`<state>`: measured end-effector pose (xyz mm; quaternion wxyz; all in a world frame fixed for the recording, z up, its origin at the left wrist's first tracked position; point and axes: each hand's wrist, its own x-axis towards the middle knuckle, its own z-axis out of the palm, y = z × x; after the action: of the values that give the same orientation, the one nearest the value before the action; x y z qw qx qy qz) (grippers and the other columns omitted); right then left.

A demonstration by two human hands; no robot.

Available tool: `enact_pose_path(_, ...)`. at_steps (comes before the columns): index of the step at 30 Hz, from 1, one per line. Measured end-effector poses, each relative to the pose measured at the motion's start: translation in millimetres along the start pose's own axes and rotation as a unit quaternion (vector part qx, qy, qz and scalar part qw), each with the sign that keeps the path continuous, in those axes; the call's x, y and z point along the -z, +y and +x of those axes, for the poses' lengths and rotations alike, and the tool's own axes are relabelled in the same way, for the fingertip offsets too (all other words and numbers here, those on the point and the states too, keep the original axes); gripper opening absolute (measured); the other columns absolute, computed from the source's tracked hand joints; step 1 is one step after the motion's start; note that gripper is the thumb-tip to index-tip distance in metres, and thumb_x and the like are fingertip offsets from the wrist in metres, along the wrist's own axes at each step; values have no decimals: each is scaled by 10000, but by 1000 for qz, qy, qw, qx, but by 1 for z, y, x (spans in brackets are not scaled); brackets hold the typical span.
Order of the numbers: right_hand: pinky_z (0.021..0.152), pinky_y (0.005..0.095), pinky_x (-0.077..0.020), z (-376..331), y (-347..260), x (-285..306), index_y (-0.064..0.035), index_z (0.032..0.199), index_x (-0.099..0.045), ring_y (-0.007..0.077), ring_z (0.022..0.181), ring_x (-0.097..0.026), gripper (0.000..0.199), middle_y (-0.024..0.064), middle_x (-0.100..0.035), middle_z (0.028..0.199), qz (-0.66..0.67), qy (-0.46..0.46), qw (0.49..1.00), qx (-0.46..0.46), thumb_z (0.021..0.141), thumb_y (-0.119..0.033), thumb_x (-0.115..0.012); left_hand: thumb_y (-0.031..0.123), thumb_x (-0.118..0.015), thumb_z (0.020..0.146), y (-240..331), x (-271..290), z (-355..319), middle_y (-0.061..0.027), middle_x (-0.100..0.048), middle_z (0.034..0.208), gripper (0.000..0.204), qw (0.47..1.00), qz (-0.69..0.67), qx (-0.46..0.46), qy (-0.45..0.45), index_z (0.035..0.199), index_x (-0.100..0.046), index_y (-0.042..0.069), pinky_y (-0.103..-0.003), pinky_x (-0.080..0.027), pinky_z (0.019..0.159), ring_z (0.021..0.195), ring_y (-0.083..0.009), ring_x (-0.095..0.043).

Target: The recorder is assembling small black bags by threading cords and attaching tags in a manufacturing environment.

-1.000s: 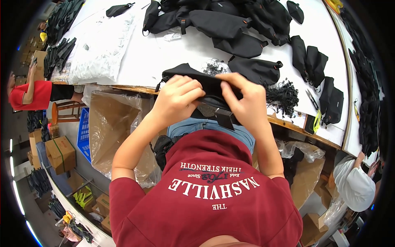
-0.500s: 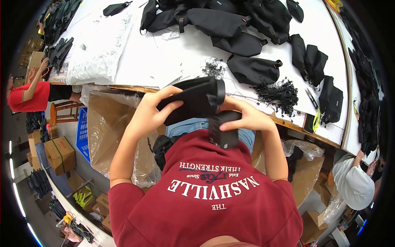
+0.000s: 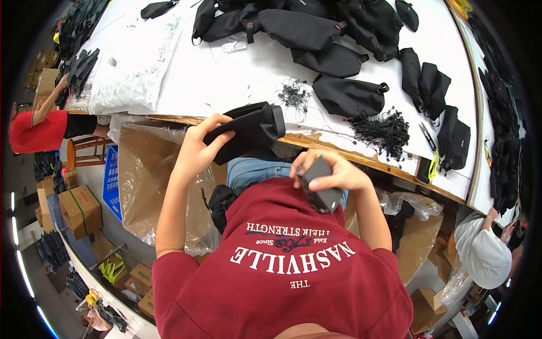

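Observation:
My left hand [image 3: 204, 142] is closed on the end of a black fabric pouch [image 3: 247, 134], thumb on its near side. The pouch is held at the table's front edge, its squared end pointing right. Lower and to the right, in front of my shirt, my right hand [image 3: 342, 171] grips a dark, rectangular box-like block [image 3: 323, 192], which is tilted. A gap separates block and pouch. Beyond the pouch, a loose tangle of thin black cords [image 3: 293, 95] lies on the white table [image 3: 226, 79].
Several black pouches [image 3: 302, 31] cover the table's far side. A heap of black cord ends [image 3: 384, 133] and snips [image 3: 427, 135] lie to the right. White packets [image 3: 132, 68] sit at left. A plastic-lined carton [image 3: 152, 175] stands below the edge. Co-workers are at both sides.
My two hands have drawn apart. The pouch has shifted left, away from the block. My right hand has lowered slightly and turned the block to a slant.

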<state>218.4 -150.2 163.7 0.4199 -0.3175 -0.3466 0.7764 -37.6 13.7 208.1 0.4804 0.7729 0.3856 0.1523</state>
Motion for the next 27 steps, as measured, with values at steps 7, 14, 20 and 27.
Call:
enact_pose_path(7,864,235,-410,-17,21,-9,-22,1215,-547,84,882,-558,550,59,-616,1055,12,84,994,-72,726,-134,-772,52,-615,839,-14,9,2,-88,-643,766,190,997,13,-21,78,1023,-585,15,-241,-449,682,703,-107,-579)
enact_pose_path(14,761,249,-441,-20,1,41,-97,823,-623,95,718,-544,108,-11,-609,748,147,472,827,267,858,-192,-658,81,-635,826,-9,-1,-5,-115,-672,864,262,996,38,-57,-48,1082,-609,30,-279,-473,742,778,-143,-622)
enact_pose_path(20,677,294,-439,35,-5,40,-39,982,-616,178,776,-536,231,55,-606,819,433,368,793,218,888,-248,-591,104,-617,825,14,-44,-10,-145,-660,890,269,971,-6,-48,-236,1092,-603,74,-316,-487,708,784,-309,-645)
enact_pose_path(27,530,221,-283,51,29,39,15,1102,-570,90,518,-281,336,-13,-305,580,431,88,848,296,910,-258,-530,68,-611,826,30,-48,-3,-132,-658,840,248,958,20,-82,-272,1070,-607,25,-279,-485,690,700,-218,-641)
